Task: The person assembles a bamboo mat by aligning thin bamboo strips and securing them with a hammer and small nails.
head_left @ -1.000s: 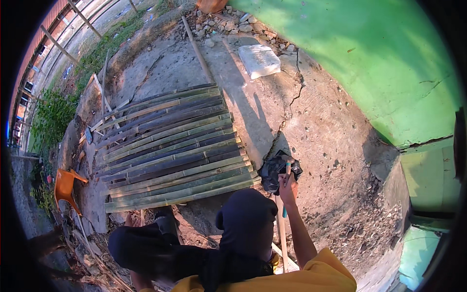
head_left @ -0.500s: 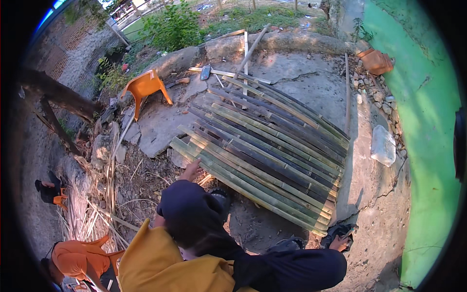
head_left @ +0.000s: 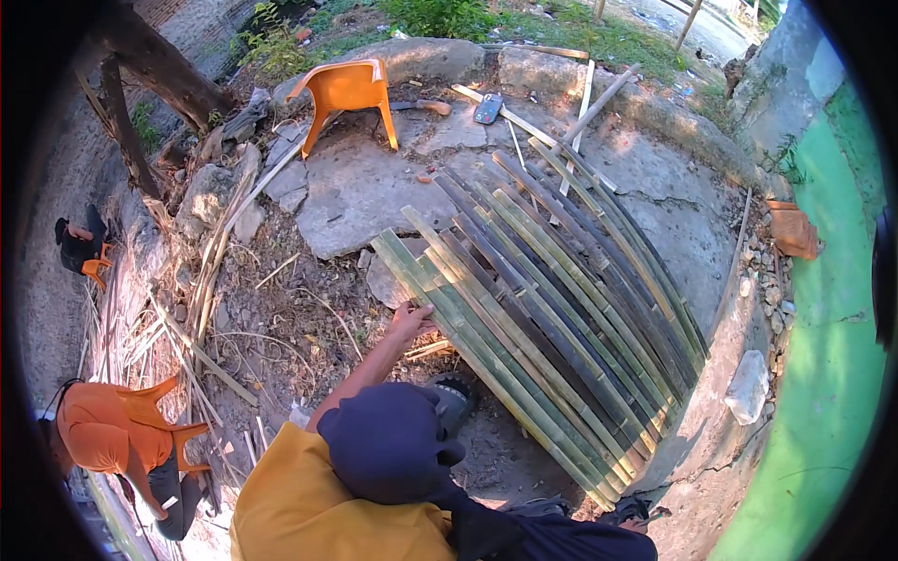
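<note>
My left hand (head_left: 412,323) reaches past my bent left knee to the near-left edge of a slatted panel of split bamboo strips (head_left: 533,313). Its fingers close on the outermost green bamboo strip (head_left: 468,365), close to that strip's far end. At the lower edge, mostly hidden by my right knee, my right hand (head_left: 636,526) is closed by the panel's near-right corner. Something thin sticks out of it, too small to make out. The strips lie side by side, green and dark brown, with gaps that widen toward their far ends.
An orange plastic chair (head_left: 351,89), a wooden-handled blade (head_left: 421,107) and a phone (head_left: 487,109) are beyond the panel. A person in orange (head_left: 98,425) sits at left; another person (head_left: 79,238) is farther off. A plastic bag (head_left: 748,388) lies near the green wall (head_left: 823,346).
The view has swung, shifting the panel and chair rightward. My left hand has come onto the edge strip from just beside it. My right hand now shows lower, more hidden behind my knee.
</note>
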Available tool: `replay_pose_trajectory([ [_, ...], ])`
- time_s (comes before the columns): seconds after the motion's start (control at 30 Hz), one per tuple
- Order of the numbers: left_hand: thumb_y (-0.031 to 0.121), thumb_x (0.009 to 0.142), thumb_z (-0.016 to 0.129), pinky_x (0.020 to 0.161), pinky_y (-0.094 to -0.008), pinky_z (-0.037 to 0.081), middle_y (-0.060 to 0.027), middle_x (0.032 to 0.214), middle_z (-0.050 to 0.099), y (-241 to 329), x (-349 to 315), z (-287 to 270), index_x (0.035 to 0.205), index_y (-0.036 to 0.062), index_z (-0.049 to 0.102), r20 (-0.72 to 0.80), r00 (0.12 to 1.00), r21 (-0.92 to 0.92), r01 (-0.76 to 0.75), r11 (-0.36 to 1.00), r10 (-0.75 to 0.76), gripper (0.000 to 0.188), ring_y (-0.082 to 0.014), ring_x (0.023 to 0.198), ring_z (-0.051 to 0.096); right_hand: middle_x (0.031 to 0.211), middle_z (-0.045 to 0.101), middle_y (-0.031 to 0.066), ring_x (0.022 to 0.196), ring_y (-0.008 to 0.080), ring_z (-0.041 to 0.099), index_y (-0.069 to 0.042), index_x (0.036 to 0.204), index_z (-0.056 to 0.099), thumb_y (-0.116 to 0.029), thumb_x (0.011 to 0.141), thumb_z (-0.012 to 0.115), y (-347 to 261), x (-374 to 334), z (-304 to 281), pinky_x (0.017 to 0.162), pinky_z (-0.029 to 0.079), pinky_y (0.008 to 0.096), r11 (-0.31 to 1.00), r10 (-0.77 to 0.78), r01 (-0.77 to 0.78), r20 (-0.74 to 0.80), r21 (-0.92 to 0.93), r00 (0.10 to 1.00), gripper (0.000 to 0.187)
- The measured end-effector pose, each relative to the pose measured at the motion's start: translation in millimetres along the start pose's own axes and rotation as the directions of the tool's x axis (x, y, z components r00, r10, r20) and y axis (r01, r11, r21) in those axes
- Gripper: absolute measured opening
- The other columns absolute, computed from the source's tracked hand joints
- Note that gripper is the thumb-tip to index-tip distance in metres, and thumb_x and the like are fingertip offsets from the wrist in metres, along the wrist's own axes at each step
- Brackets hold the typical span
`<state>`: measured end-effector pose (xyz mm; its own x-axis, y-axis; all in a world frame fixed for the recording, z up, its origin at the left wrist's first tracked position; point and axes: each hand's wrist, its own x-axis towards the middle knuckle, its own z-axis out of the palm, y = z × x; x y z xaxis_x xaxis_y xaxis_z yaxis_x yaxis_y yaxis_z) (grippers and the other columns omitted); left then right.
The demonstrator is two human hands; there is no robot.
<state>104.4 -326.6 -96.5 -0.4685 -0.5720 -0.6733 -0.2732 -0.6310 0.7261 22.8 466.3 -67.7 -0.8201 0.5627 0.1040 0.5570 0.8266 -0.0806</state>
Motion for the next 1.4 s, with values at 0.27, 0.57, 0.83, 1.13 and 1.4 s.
replay_pose_trajectory([
  [0.27,0.017,0.095,0.074,0.076,-0.0404,0.066,-0.0189,0.105,0.066,42.0,-50.1,13.8,0.126,-0.0038,0.045,-0.031,0.999,-0.019,-0.018,1.000,0.017,0.047,-0.0275,0.087,0.072,0.102,0.070,0.0168,0.078,0.0227,0.072,0.003,0.128,0.046,-0.008,0.097,0.064,-60.3,-44.5,-51.8,0.057,0.057,0.0319,0.858,-0.036,-0.118,0.287,0.500,0.957,0.038],
  [0.57,0.014,0.097,0.073,0.073,-0.0387,0.067,-0.0199,0.108,0.069,70.5,-91.4,34.8,0.126,-0.0030,0.049,0.138,0.988,-0.020,-0.069,0.997,0.071,0.042,-0.0260,0.087,0.074,0.079,0.068,0.0088,0.060,0.0130,0.064,-0.002,0.092,0.058,0.003,0.093,0.056,-235.2,-38.1,-163.3,0.056,0.050,0.0270,0.686,-0.662,0.208,0.478,0.698,0.578,0.006],
  [0.83,0.017,0.097,0.074,0.073,-0.0359,0.066,-0.0172,0.112,0.069,32.3,-95.2,48.1,0.129,-0.0039,0.052,0.178,0.974,-0.076,-0.130,0.989,0.141,0.044,-0.0235,0.095,0.072,0.087,0.064,0.0152,0.079,0.0414,0.065,-0.008,0.101,0.064,-0.002,0.081,0.062,-407.7,-109.6,-242.8,0.067,0.051,0.0481,0.220,-0.797,0.813,0.580,0.539,-0.169,0.021],
  [1.13,0.018,0.098,0.073,0.076,-0.0359,0.066,-0.0147,0.115,0.068,-8.3,-107.6,77.9,0.128,-0.0012,0.049,0.257,0.955,-0.104,-0.122,0.987,0.145,0.043,-0.0223,0.100,0.071,0.086,0.065,0.0133,0.081,0.0335,0.068,-0.005,0.107,0.059,0.000,0.092,0.059,-434.2,-129.1,-188.7,0.071,0.052,0.0443,0.166,-0.848,0.687,0.457,0.708,-0.266,0.016],
  [1.4,0.009,0.099,0.070,0.087,-0.0417,0.065,-0.0162,0.119,0.064,-54.7,-83.6,76.5,0.136,0.0032,0.041,0.323,0.942,-0.163,-0.035,0.986,0.087,0.047,-0.0261,0.107,0.069,0.098,0.061,0.0166,0.089,0.0377,0.063,-0.005,0.112,0.060,-0.001,0.085,0.059,-392.5,-166.1,-150.4,0.081,0.051,0.0451,0.160,-0.748,0.597,0.491,0.786,-0.446,0.027],
])
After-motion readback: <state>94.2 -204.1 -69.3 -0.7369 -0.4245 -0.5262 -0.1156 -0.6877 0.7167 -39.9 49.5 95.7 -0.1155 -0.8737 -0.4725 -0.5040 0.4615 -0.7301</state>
